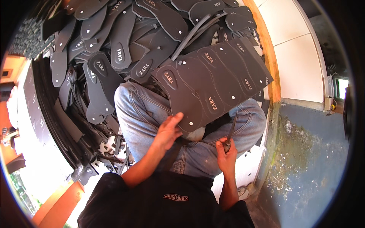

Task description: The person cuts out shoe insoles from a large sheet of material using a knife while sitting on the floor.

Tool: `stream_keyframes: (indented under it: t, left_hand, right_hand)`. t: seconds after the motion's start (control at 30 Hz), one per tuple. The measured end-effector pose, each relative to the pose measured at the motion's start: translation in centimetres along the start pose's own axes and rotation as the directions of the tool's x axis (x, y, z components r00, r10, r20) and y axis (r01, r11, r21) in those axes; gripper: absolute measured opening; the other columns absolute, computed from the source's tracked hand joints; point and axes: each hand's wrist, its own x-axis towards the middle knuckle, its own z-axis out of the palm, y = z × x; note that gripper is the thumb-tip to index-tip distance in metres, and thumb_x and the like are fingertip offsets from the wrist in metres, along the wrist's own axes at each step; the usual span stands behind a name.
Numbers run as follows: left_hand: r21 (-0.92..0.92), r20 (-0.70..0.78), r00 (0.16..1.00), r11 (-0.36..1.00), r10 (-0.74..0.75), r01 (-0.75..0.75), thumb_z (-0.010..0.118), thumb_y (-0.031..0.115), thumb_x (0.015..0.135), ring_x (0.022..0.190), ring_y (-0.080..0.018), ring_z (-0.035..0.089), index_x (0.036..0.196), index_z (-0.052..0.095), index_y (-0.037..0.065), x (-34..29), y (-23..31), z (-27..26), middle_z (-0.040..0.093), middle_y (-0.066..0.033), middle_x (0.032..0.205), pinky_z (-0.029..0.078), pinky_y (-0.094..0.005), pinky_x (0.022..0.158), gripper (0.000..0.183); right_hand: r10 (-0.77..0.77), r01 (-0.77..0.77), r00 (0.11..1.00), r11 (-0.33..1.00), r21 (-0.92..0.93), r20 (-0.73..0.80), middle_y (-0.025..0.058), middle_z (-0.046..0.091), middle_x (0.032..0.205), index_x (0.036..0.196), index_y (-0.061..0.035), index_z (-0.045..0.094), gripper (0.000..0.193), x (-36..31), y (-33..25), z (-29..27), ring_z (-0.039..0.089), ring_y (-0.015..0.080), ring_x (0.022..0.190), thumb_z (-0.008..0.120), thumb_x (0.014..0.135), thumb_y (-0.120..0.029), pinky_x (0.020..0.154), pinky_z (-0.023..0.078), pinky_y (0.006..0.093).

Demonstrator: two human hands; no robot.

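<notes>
A dark grey foam sheet (197,93) lies tilted across my knees, with sole outlines cut into it and pale printed marks and white dots. My left hand (168,133) is at its lower left edge, fingers loosely apart, the index fingertip touching the edge; no firm grip shows. In my right hand (227,155) is a knife (231,133), its slim dark blade pointing up and away, just below the sheet's near edge. The blade stands apart from the sheet, over my right knee.
Beyond my knees spreads a heap of cut foam soles (121,49). Thin foam offcut strips (194,36) rest on it. Stacked dark sheets (49,114) stand at the left. A wooden edge (272,64) and a blue-grey stained wall (308,152) bound the right side.
</notes>
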Motion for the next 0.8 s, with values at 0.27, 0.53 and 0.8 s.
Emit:
stream_keyframes:
  t: [0.27, 0.53, 0.8]
  left_hand:
    - [-0.107, 0.017, 0.998, 0.993, 0.058, -0.056, 0.067, 0.015, 0.084, 0.085, -0.0170, 0.064, 0.109, 0.058, 0.000, -1.2, 0.1, 1.5, 0.064, -0.0077, 0.098, 0.053, -0.0271, 0.076, 0.031]
    - [-0.219, -0.079, 0.996, 0.975, 0.030, -0.046, 0.067, 0.015, 0.084, 0.090, -0.0195, 0.064, 0.112, 0.056, -0.001, -6.3, 0.1, 1.1, 0.063, -0.0101, 0.103, 0.054, -0.0309, 0.079, 0.034]
    - [-0.175, 0.071, 0.982, 0.971, 0.177, -0.163, 0.066, 0.011, 0.083, 0.094, -0.0194, 0.063, 0.111, 0.056, -0.002, -6.9, 4.0, 3.0, 0.062, -0.0106, 0.105, 0.054, -0.0312, 0.080, 0.033]
  right_hand:
    - [0.179, -0.183, 0.950, 0.983, -0.011, 0.254, 0.0002, 0.049, 0.055, 0.089, -0.0013, 0.057, 0.012, -3.1, 0.3, 0.1, 0.042, 0.0048, 0.050, 0.062, 0.084, -0.011, 0.047, 0.035, 0.0237]
    - [0.160, -0.133, 0.945, 0.985, -0.113, 0.285, 0.0027, 0.050, 0.053, 0.088, -0.0032, 0.060, 0.008, -5.7, 0.3, 0.8, 0.045, 0.0063, 0.048, 0.058, 0.081, -0.005, 0.046, 0.039, 0.0266]
    - [0.147, -0.159, 0.984, 0.978, 0.131, 0.098, -0.0022, 0.047, 0.053, 0.086, -0.0015, 0.060, 0.005, -5.4, 0.4, 0.7, 0.040, 0.0023, 0.048, 0.059, 0.082, -0.004, 0.045, 0.034, 0.0229]
